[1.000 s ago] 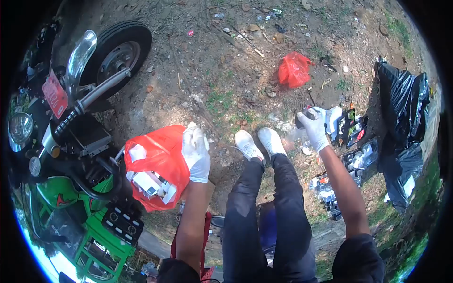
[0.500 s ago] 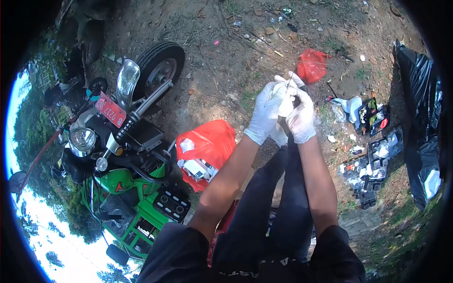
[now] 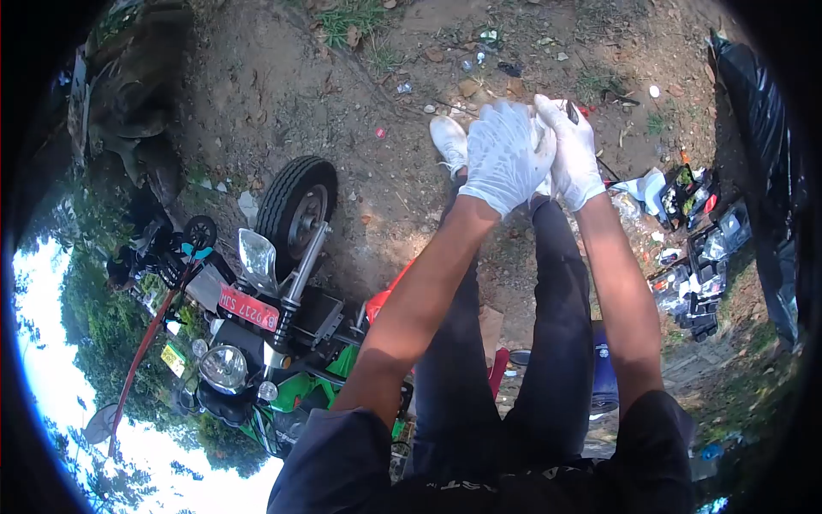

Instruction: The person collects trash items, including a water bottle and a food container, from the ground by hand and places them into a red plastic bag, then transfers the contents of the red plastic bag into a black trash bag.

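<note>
My left hand [image 3: 505,158], in a thin whitish glove, shows its back, with the fingers stretched forward close together and the thumb pointing at the other hand. Right beside it is my right hand [image 3: 572,154], gloved the same way, its fingers bent and its thumb side uppermost. A small dark thing [image 3: 572,111] shows at the right fingertips; I cannot tell what it is. Both hands are held out over the dirt ground [image 3: 385,206], in front of a white shoe [image 3: 448,141]. The gap between the two palms is mostly hidden.
A green motorbike's front wheel [image 3: 298,210] and red number plate [image 3: 249,307] are at the left. Behind my left forearm shows a red plastic bag [image 3: 385,293]. At the right lie black plastic parts [image 3: 698,278], mixed litter [image 3: 676,193] and black sheeting [image 3: 762,146].
Both hands, raised together around a small white thing before, now lie lower and farther forward, the left turned back up. The white thing no longer shows clearly. The view has shifted, bringing the shoe into sight.
</note>
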### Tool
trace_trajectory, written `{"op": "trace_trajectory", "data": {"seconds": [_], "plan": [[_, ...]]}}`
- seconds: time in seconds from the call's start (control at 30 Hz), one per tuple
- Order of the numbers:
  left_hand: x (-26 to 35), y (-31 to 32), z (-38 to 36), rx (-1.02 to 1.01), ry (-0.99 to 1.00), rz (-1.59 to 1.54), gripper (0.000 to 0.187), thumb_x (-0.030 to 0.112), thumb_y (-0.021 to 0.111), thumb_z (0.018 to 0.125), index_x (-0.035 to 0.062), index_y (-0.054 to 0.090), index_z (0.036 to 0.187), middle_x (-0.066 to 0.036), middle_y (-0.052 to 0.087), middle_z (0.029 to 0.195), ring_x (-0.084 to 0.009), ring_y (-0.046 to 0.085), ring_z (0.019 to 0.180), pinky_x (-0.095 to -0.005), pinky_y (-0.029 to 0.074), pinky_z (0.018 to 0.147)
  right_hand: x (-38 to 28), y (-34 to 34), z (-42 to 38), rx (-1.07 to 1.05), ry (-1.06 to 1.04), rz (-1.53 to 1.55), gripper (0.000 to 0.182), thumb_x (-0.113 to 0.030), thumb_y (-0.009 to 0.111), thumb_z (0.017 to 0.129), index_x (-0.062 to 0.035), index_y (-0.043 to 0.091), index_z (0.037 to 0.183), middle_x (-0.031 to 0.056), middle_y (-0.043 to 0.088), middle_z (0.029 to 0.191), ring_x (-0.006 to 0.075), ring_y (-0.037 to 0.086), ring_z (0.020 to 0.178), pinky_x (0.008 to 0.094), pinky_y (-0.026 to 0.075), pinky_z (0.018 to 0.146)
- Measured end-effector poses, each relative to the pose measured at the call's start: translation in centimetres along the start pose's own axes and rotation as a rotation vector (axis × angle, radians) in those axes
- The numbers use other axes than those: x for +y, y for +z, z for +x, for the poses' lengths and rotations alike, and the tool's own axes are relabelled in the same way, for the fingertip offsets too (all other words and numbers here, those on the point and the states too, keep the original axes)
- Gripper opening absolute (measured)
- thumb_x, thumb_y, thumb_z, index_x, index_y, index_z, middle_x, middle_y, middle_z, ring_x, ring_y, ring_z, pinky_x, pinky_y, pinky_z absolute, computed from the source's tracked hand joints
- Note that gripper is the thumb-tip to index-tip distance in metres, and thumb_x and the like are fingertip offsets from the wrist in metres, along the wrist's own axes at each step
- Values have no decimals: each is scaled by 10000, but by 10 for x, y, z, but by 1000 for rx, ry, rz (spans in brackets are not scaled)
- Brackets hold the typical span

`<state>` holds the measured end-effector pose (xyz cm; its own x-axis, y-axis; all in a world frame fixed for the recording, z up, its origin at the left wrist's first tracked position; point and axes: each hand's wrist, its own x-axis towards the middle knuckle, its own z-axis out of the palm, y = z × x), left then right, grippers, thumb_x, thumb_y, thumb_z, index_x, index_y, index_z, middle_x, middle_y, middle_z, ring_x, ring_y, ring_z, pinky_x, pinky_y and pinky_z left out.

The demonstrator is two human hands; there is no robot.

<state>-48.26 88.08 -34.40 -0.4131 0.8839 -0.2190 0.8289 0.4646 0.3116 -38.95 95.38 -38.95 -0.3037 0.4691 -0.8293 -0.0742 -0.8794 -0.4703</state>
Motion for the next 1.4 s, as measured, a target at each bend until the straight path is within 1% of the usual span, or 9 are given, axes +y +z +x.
{"op": "trace_trajectory", "data": {"seconds": [0.2, 0.43, 0.63, 0.7, 1.0, 1.07, 1.13, 1.2, 1.4], "plan": [[-95, -117, 48, 5, -88, -301, 283, 284, 707, 1025, 11, 646, 1065, -144, 647, 997, -315, 616, 935, -427, 500, 852, -83, 21, -1, 181, -212, -8, 154, -95, 771, 967, -85, 618, 983, 52, 695, 791, 125, 633, 592, 285, 469, 484], [-243, -355, -5, 12, -440, -289, 455, 394, 573, 1104, -41, 657, 1005, -216, 665, 955, -354, 625, 921, -460, 485, 879, -250, 15, -145, 445, -519, 184, 202, -66, 678, 977, -41, 647, 1175, 16, 624, 775, 95, 594, 613, 241, 418, 465], [-293, -482, 16, 134, -318, -121, 636, 546, 549, 1085, -54, 660, 902, -205, 664, 799, -310, 609, 757, -453, 496, 746, -311, -11, -196, 540, -669, 346, 112, -134, 679, 1018, -61, 691, 1102, 24, 661, 752, 89, 519, 521, 256, 410, 464], [-298, -502, 63, 112, -284, -98, 655, 551, 532, 1088, -65, 646, 896, -255, 679, 845, -392, 618, 784, -498, 488, 774, -340, -6, -218, 592, -707, 443, 99, -142, 672, 1014, -74, 701, 1080, 31, 673, 755, 102, 525, 519, 273, 409, 458], [-183, -553, 317, -13, -90, -195, 644, 548, 527, 1094, -65, 657, 942, -223, 717, 923, -330, 658, 795, -474, 513, 793, -407, -60, -183, 872, -742, 652, 96, -196, 692, 989, -107, 717, 1019, 4, 658, 712, 87, 492, 456, 279, 360, 395], [-163, -520, 375, -18, -232, -310, 628, 534, 544, 1090, -61, 665, 927, -196, 733, 928, -306, 675, 795, -469, 524, 798, -413, -100, -176, 878, -691, 577, 70, -175, 689, 969, -108, 710, 971, 8, 647, 692, 111, 508, 461, 301, 383, 398], [-190, -497, 452, -415, -231, 253, 758, 652, 472, 1064, -58, 726, 1145, -172, 756, 999, -270, 697, 869, -480, 545, 825, -400, -122, -162, 896, -648, 643, 52, -121, 635, 930, -133, 685, 928, 23, 622, 675, 165, 513, 442, 345, 401, 392], [-158, -490, 491, -628, -378, 124, 851, 712, 435, 1041, -64, 700, 1267, -194, 762, 1102, -315, 703, 930, -484, 539, 857, -383, -138, -173, 1028, -428, 401, 59, -143, 619, 938, -164, 664, 906, 13, 573, 638, 174, 513, 443, 356, 392, 390], [-63, -499, 610, -642, -58, 17, 836, 745, 480, 1018, -52, 714, 1109, -130, 698, 888, -270, 604, 784, -467, 500, 732, -258, -157, -161, 1181, -189, 939, 33, -175, 631, 933, -151, 653, 937, 57, 597, 627, 185, 503, 428, 368, 355, 366]]}}
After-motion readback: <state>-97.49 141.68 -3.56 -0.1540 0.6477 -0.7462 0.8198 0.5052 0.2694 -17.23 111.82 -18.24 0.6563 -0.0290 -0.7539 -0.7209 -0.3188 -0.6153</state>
